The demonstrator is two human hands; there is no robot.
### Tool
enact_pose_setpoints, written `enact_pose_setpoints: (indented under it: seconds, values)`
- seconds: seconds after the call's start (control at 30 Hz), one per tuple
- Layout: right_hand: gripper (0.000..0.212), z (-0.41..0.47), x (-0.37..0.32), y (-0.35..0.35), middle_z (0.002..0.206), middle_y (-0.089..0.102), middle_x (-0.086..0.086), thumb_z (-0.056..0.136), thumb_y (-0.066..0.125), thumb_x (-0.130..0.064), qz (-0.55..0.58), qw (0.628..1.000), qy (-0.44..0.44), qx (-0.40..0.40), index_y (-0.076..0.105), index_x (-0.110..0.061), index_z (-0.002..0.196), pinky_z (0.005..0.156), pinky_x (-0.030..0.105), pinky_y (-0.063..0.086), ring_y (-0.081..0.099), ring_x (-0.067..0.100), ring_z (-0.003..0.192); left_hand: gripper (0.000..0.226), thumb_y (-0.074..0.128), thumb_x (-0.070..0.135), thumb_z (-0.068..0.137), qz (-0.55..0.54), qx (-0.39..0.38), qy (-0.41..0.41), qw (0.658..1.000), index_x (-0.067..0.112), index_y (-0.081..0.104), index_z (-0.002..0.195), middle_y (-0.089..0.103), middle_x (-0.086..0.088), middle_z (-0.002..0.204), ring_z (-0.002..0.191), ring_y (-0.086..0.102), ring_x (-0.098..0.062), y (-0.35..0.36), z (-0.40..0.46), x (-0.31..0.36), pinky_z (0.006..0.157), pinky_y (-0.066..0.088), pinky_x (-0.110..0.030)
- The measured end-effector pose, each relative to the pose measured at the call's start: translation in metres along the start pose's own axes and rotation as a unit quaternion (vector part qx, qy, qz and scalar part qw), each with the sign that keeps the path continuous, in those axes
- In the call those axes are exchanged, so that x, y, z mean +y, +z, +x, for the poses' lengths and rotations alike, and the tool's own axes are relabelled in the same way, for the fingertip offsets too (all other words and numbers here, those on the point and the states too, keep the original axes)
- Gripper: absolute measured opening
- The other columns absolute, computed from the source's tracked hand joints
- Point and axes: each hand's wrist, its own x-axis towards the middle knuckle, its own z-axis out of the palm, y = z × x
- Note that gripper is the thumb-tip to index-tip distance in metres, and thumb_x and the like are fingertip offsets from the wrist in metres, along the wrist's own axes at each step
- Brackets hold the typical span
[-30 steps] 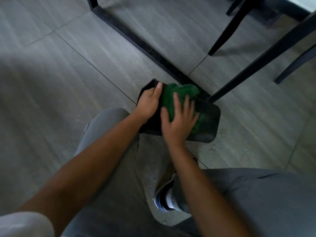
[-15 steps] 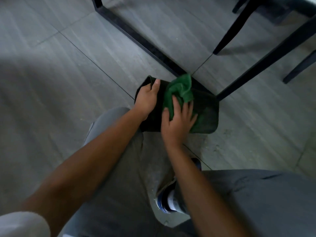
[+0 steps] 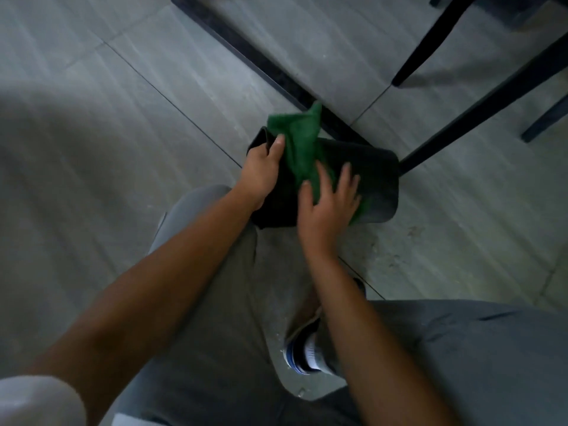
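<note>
A black rounded container (image 3: 373, 179) lies on its side on the grey tiled floor, in front of my knees. My left hand (image 3: 261, 172) grips its left rim, thumb over the edge. A green cloth (image 3: 299, 142) is draped over the container's top, one corner sticking up toward the black bar behind. My right hand (image 3: 327, 204) presses flat on the cloth's near end with fingers spread, against the container's side.
A black metal floor bar (image 3: 246, 53) runs diagonally behind the container. Black furniture legs (image 3: 479, 109) stand at the upper right, one ending beside the container. My grey trousers and a shoe (image 3: 302, 353) fill the foreground. Dust marks spot the tile (image 3: 396, 244) to the right.
The green cloth has shifted up and left over the container, its corner now standing up. My right hand slid down and right along the container. My left hand keeps its grip on the rim.
</note>
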Motion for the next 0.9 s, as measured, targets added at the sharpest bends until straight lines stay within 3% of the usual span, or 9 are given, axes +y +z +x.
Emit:
enact_pose_setpoints:
  seconds: [0.1,0.17,0.27,0.37,0.47,0.57,0.67,0.77,0.9]
  values:
    - [0.068,0.053,0.06,-0.014,0.168,0.032,0.012,0.092,0.036,-0.057,0.008,0.987,0.158,0.033,0.064,-0.02,0.141,0.125,0.057,0.018,0.025,0.036,0.157,0.037,0.045,0.043,0.108,0.018,-0.049,-0.003,0.999,0.016,0.07,0.104,0.076,-0.007,0.1,0.09,0.075,-0.018,-0.001,-0.009,-0.001,0.078,0.061,-0.026]
    - [0.063,0.051,0.055,-0.018,0.169,0.03,0.011,0.093,0.041,-0.051,0.031,0.98,0.194,0.022,0.066,-0.014,0.137,0.124,0.06,0.017,0.023,0.034,0.158,0.042,0.045,0.046,0.108,0.027,-0.048,-0.002,0.999,0.013,0.071,0.108,0.076,-0.012,0.104,0.093,0.074,-0.022,-0.003,-0.01,-0.005,0.081,0.062,-0.029]
    - [0.049,-0.002,0.0,-0.01,0.164,0.039,0.013,0.098,0.05,-0.043,0.018,0.999,0.05,-0.005,0.067,-0.016,0.135,0.123,0.067,0.013,0.027,0.038,0.156,0.04,0.049,0.047,0.106,-0.003,-0.023,0.008,1.0,0.015,0.074,0.1,0.078,-0.01,0.099,0.093,0.076,-0.025,-0.007,-0.002,-0.003,0.092,0.06,-0.045]
    - [0.048,-0.009,-0.004,-0.003,0.163,0.042,0.012,0.1,0.047,-0.043,-0.005,0.997,-0.081,-0.015,0.063,-0.022,0.14,0.123,0.055,0.013,0.029,0.037,0.155,0.035,0.049,0.043,0.107,0.011,-0.03,0.026,0.999,0.022,0.073,0.092,0.078,-0.005,0.095,0.09,0.076,-0.02,0.001,0.0,-0.004,0.089,0.061,-0.04]
    - [0.057,0.045,0.049,-0.012,0.162,0.044,0.011,0.098,0.042,-0.049,-0.021,0.997,0.07,0.04,0.064,-0.018,0.141,0.122,0.06,0.026,0.036,0.039,0.151,0.032,0.048,0.043,0.107,0.014,-0.038,0.041,0.998,0.027,0.072,0.092,0.076,0.002,0.092,0.082,0.074,-0.007,0.004,-0.01,-0.009,0.077,0.06,-0.025]
    - [0.066,0.052,0.059,-0.023,0.164,0.043,0.006,0.095,0.034,-0.053,0.017,0.978,0.203,0.054,0.06,-0.016,0.143,0.118,0.063,0.026,0.036,0.032,0.152,0.033,0.046,0.046,0.107,0.013,-0.064,0.027,0.997,0.025,0.071,0.098,0.076,0.001,0.097,0.088,0.074,-0.01,0.001,-0.011,-0.016,0.076,0.059,-0.018]
    - [0.052,0.004,-0.001,-0.009,0.161,0.046,0.007,0.099,0.043,-0.045,0.007,0.997,0.076,0.006,0.061,-0.019,0.141,0.123,0.068,0.012,0.032,0.033,0.154,0.038,0.047,0.046,0.107,0.02,-0.029,0.031,0.999,0.022,0.072,0.092,0.077,0.0,0.091,0.082,0.074,-0.011,-0.001,-0.005,-0.015,0.078,0.06,-0.028]
    - [0.049,0.0,-0.014,0.002,0.162,0.045,0.006,0.1,0.045,-0.044,-0.008,1.0,-0.029,-0.003,0.059,-0.026,0.143,0.122,0.061,0.014,0.032,0.034,0.154,0.037,0.047,0.041,0.108,0.042,-0.025,0.069,0.996,0.02,0.072,0.09,0.074,0.005,0.084,0.069,0.069,0.0,0.003,-0.004,-0.014,0.069,0.056,-0.02]
    - [0.056,0.07,0.05,-0.02,0.164,0.041,0.007,0.097,0.04,-0.046,-0.006,0.985,0.167,0.039,0.057,-0.024,0.146,0.12,0.063,0.024,0.035,0.033,0.152,0.028,0.048,0.036,0.108,0.057,-0.078,0.087,0.992,0.022,0.069,0.096,0.072,0.009,0.087,0.071,0.068,0.008,0.007,-0.019,-0.015,0.066,0.052,-0.012]
